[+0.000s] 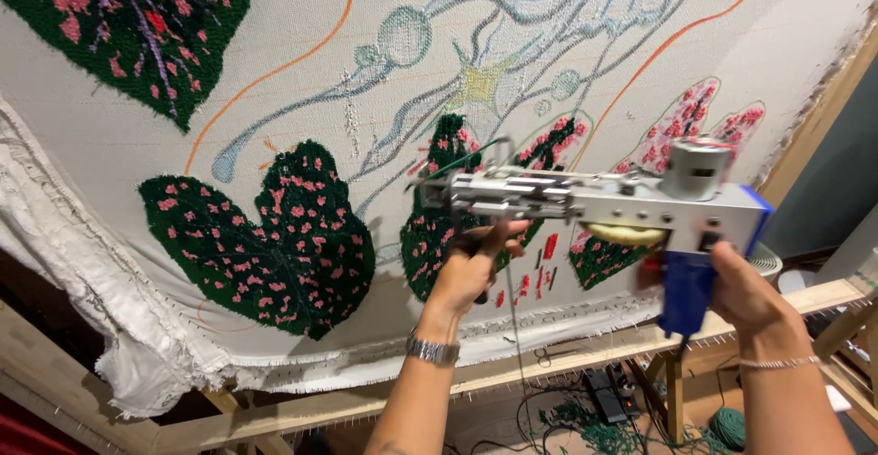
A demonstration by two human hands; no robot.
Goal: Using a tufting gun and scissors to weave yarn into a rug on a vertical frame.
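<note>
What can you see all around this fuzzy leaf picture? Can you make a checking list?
Surface: pale cloth stretched on a wooden frame, drawn lines, tufted green leaves with pink spots.
Job's things: blue and silver tufting gun, its tip at the cloth.
Clutter: green yarn ball and yarn scraps on the floor.
Grippers: left hand on the front handle; right hand on the blue grip.
Cables: black cables by a power strip.
Surroundings: nothing seen clearly.

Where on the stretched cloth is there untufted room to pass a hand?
Bare cloth lies between the upper-left leaf and the lower leaf. It is crowded around the tufting gun, held by the left hand and right hand.
</note>
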